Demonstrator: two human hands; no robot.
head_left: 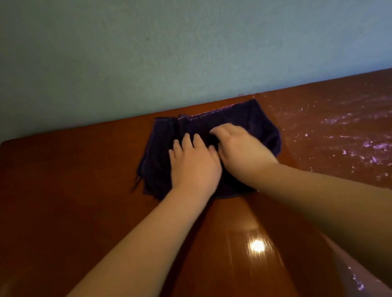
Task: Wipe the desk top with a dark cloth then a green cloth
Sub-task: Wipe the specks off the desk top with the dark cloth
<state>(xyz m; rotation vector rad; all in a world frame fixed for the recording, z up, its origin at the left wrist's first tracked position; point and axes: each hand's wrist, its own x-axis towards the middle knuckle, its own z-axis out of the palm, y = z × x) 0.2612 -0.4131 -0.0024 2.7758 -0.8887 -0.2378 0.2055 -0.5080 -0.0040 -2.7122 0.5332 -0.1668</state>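
Both hands touch side by side on the dark purple terry cloth [251,123]: the left hand [193,165] presses flat, while the right hand [240,149] curls its fingers into it. The dark-cloth wipe looks underway on the glossy brown wooden desk top [70,191]. Next, I'd judge, comes a firm push over the wet whitish streaks [365,144] right of the right hand.

You're in a plain indoor room, home or office, you can't tell which: a glossy red-brown wooden surface [70,191] against a pale green painted wall [174,38], a lamp's reflection [257,245] on the varnish.

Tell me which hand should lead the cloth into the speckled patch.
Likely right. The right hand sits on the dark purple cloth beside the white-speckled stretch of glossy brown desk top, fingers curled into it; the left hand lies flat, farther away.
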